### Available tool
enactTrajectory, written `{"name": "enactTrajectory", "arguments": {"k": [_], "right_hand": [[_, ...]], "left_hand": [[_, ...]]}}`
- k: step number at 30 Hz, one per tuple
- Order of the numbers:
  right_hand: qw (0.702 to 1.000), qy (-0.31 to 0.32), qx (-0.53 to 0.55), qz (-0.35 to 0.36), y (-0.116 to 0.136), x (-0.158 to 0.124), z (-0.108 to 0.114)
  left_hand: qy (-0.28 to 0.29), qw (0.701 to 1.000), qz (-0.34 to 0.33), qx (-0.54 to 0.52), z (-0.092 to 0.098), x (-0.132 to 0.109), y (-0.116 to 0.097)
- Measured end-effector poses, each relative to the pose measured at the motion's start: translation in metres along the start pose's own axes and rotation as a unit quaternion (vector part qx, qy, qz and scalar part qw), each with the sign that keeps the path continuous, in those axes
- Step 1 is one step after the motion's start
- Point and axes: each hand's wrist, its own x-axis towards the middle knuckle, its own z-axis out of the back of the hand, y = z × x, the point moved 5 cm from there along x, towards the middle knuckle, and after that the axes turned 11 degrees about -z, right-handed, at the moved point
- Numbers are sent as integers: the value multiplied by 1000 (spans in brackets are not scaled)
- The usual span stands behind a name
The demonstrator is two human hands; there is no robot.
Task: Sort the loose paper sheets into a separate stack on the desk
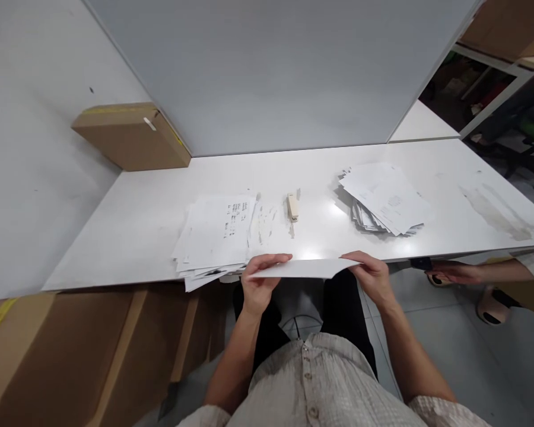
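Note:
Both of my hands hold a thin set of white sheets (pixel 305 268) level at the table's front edge. My left hand (pixel 260 284) grips the left end with the thumb on top. My right hand (pixel 371 277) pinches the right end. A spread pile of printed papers (pixel 216 234) lies just left of my left hand on the white table (pixel 129 225). A small beige stapler (pixel 292 207) sits on the table beyond the held sheets. A second pile of papers (pixel 385 198) lies further right.
A grey partition panel (pixel 271 71) stands behind the table. A brown cardboard box (pixel 131 136) rests at the back left, and large cardboard boxes (pixel 71 356) stand on the floor at left. Another person's hand (pixel 454 273) and forearm show at the right under the table edge.

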Motion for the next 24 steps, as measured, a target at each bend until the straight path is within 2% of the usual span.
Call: {"name": "enactTrajectory", "arguments": {"k": [3, 6, 9, 12, 14, 17, 21, 24], "right_hand": [[995, -11, -82, 63, 17, 3, 23], [978, -11, -167, 125, 42, 7, 34], [953, 3, -247, 177, 62, 10, 30], [932, 26, -305, 194, 64, 12, 20], [932, 46, -308, 183, 58, 14, 16], [961, 47, -248, 116, 44, 17, 18], [994, 8, -107, 18, 26, 21, 24], [997, 40, -66, -16, 12, 24, 14]], "left_hand": [[4, 998, -30, 63, 7, 8, -6], [77, 980, -11, 182, 6, 15, -6], [125, 948, -9, 292, 6, 19, 2], [150, 933, -23, 328, 9, 18, 14], [179, 939, -16, 293, 10, 17, 24], [198, 951, 15, 237, 9, 16, 33], [148, 962, 70, 216, 7, 19, 35], [121, 966, 98, 206, 4, 21, 35]]}}
